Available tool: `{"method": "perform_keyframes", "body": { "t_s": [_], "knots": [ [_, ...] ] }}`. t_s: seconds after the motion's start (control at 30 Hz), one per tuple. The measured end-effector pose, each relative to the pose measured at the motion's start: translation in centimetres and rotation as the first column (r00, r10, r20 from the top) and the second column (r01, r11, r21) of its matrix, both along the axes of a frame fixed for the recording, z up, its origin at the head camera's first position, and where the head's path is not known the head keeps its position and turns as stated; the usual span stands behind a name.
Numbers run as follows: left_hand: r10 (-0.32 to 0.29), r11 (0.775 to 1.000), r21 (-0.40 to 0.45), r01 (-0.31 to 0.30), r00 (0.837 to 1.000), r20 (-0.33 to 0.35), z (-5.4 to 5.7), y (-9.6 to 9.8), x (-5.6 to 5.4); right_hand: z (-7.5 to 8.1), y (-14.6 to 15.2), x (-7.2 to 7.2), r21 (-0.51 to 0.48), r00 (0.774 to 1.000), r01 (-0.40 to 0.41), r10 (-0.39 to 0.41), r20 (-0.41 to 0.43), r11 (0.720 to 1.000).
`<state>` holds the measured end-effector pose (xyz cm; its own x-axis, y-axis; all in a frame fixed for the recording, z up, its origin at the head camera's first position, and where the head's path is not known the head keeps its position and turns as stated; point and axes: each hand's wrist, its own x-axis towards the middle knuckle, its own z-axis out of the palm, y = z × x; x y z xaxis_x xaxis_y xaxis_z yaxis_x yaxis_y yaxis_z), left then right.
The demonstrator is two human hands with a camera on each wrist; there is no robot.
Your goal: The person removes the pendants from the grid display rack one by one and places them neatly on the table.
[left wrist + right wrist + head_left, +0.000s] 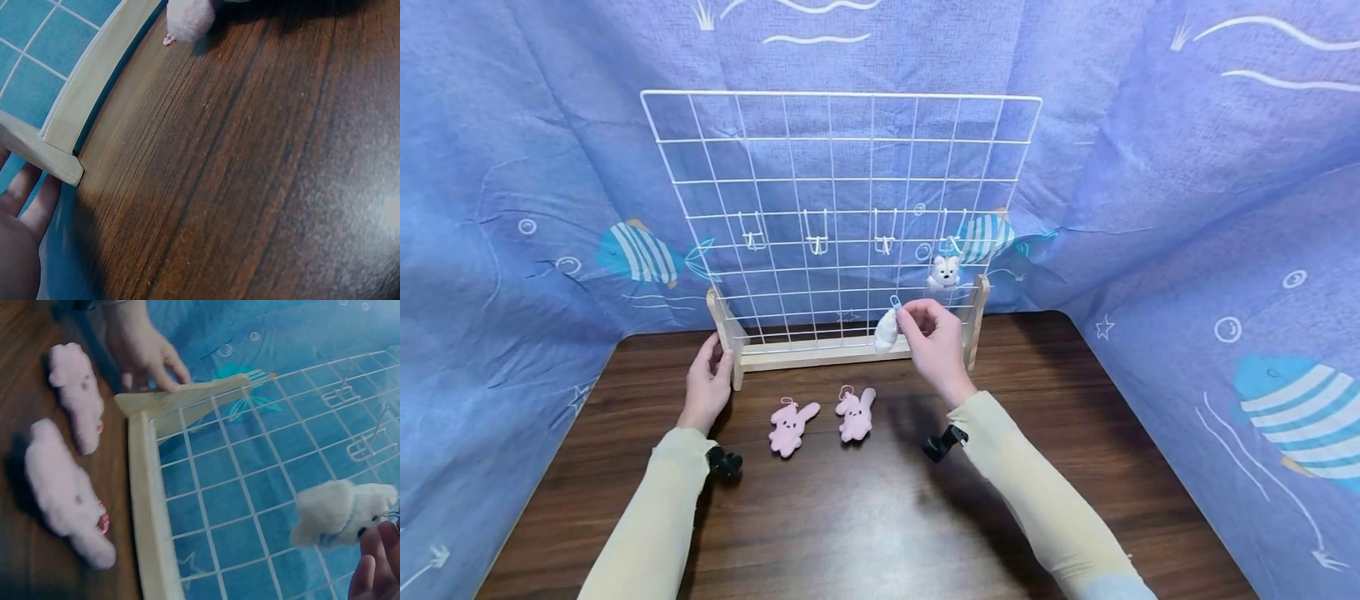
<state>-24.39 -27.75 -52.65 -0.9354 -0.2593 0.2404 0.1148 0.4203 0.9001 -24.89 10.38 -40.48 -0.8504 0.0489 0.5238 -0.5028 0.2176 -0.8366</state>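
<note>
- Table [850, 525] sides sit well beyond two separated pink toys [787, 431] [854, 416]
- Right hand [937, 343] pinches white toy [886, 333] near grid [833, 178]
- Left hand [707, 387], loosely open, touches stand's [827, 357] outer edge

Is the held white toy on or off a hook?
Off: the right hand holds the white toy, its loop clear of the hooks.

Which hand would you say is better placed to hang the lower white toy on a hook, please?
Probably the right hand: it holds the lower white toy, below a bare hook, while the left hand is at the stand's left leg.
</note>
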Motion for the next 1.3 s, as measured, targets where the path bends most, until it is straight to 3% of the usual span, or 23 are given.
{"method": "perform_keyframes", "body": {
  "t_s": [0.27, 0.53, 0.87, 1.0, 1.1, 1.3],
  "knots": [
    [0.002, 1.000, 0.004, -0.003, 1.000, 0.005, 0.2, 0.0, 0.0, -1.8, 1.8, 0.8, 0.155, 0.999, 0.012, -0.020, 0.047, 0.988],
    [-0.007, 1.000, 0.011, 0.007, 1.000, 0.001, 0.1, -0.1, 0.1, -4.4, 3.8, 1.1, 0.284, 0.994, -0.047, 0.016, 0.110, 0.958],
    [-0.012, 1.000, 0.002, 0.012, 1.000, -0.002, 0.0, 0.0, 0.2, -7.0, 6.0, 1.1, 0.210, 0.965, -0.185, 0.137, 0.223, 0.960],
    [-0.010, 1.000, 0.003, 0.010, 1.000, -0.002, 0.0, 0.0, 0.2, -7.6, 6.3, 1.5, 0.215, 0.940, -0.229, 0.158, 0.303, 0.949],
    [-0.016, 1.000, 0.009, 0.016, 1.000, -0.012, 0.1, 0.1, 0.2, -8.1, 6.4, 1.7, 0.204, 0.908, -0.274, 0.183, 0.376, 0.940],
    [-0.022, 0.999, 0.023, 0.023, 0.999, -0.026, 0.1, 0.0, 0.3, -9.0, 6.5, 1.4, 0.165, 0.801, -0.420, 0.279, 0.529, 0.892]
  ]
}}
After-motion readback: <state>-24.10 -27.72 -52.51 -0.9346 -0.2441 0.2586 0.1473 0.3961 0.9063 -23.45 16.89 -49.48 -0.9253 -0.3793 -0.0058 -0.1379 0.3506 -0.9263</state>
